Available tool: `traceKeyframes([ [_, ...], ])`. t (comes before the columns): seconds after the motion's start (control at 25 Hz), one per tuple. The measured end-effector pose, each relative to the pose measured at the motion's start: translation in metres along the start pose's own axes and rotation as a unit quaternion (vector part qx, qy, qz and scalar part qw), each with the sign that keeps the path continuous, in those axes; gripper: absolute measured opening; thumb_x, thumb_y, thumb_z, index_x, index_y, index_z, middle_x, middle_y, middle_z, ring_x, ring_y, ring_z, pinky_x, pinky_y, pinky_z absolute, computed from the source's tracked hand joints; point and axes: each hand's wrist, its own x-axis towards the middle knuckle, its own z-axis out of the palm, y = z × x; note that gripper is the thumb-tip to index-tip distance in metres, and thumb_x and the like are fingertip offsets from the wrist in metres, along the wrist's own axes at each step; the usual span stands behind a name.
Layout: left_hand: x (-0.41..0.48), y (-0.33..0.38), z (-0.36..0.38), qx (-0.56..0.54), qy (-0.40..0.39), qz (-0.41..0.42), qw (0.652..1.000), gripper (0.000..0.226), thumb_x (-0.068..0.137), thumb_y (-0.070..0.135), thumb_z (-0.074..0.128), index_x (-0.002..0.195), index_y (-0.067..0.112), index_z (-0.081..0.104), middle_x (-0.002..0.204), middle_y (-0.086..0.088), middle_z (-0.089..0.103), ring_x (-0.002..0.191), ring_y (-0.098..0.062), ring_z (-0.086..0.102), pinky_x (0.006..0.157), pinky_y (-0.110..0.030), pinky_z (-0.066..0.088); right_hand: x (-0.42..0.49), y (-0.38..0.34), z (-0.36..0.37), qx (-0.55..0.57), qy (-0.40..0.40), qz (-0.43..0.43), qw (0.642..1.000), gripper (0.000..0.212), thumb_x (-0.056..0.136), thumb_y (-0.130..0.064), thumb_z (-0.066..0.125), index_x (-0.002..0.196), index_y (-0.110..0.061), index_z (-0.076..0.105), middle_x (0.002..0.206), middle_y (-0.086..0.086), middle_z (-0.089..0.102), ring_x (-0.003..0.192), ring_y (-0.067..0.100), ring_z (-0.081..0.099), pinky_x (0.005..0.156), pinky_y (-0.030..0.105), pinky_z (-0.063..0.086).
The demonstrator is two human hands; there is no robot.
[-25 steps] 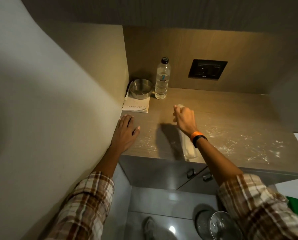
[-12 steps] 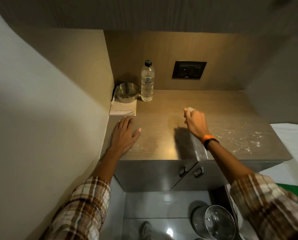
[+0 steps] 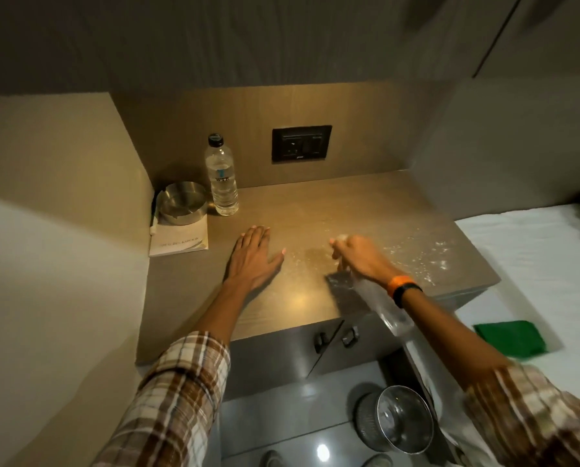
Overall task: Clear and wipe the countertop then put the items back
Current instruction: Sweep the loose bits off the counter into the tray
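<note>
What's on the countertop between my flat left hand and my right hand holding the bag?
In the head view, only bare wooden countertop with a faint dusting of white powder lies between the left hand and right hand.

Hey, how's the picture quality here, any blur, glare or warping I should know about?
Head view: warm, dim light, brightest on the countertop; the right hand and the clear bag it holds are motion-blurred; the left hand is sharp; glare spots show on the floor; wide-angle lens bends the wall edges.
</note>
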Motion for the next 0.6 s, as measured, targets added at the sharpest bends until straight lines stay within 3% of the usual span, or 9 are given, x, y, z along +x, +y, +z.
traceKeyframes([
  [0.12,0.015,0.014,0.006,0.015,-0.009,0.015,1.000,0.077,0.099,0.063,0.024,0.156,0.012,0.023,0.165,-0.010,0.023,0.153,-0.026,0.017,0.126,-0.047,0.014,-0.033,0.042,-0.001,-0.024,-0.030,0.026,0.999,0.058,0.104,-0.048,0.041,0.084,-0.002,0.071,0.075,-0.014,0.065,0.063,0.009,0.064,0.069,0.029,0.056],
  [0.24,0.024,0.033,0.013,0.024,-0.002,0.023,0.999,0.076,0.099,0.062,0.024,0.155,0.011,0.026,0.164,-0.011,0.025,0.152,-0.028,0.019,0.126,-0.048,0.015,-0.036,0.066,-0.025,-0.027,0.059,0.057,0.996,0.058,0.104,-0.046,0.041,0.077,-0.004,0.071,0.067,0.002,0.069,0.065,0.026,0.067,0.076,0.046,0.059],
  [0.32,0.031,0.046,0.017,0.032,0.001,0.030,0.999,0.076,0.099,0.063,0.024,0.155,0.011,0.028,0.163,-0.011,0.026,0.152,-0.028,0.020,0.125,-0.048,0.015,-0.021,0.074,-0.043,0.001,0.142,0.091,0.986,0.059,0.104,-0.047,0.039,0.080,-0.003,0.069,0.073,0.016,0.071,0.072,0.036,0.069,0.077,0.052,0.058],
  [0.48,0.043,0.071,0.027,0.055,0.000,0.052,0.997,0.074,0.099,0.062,0.026,0.152,0.011,0.032,0.160,-0.011,0.030,0.150,-0.029,0.024,0.124,-0.050,0.018,0.025,0.065,-0.072,0.083,0.234,0.098,0.964,0.054,0.103,-0.050,0.034,0.085,-0.010,0.066,0.084,0.011,0.074,0.076,0.034,0.070,0.076,0.050,0.058],
  [0.6,0.049,0.090,0.037,0.046,-0.002,0.038,0.998,0.075,0.098,0.063,0.023,0.153,0.012,0.030,0.161,-0.011,0.028,0.150,-0.029,0.022,0.124,-0.050,0.017,0.058,0.060,-0.090,0.122,0.237,0.050,0.962,0.049,0.103,-0.046,0.038,0.075,-0.014,0.063,0.070,0.004,0.071,0.056,0.021,0.067,0.059,0.042,0.057],
])
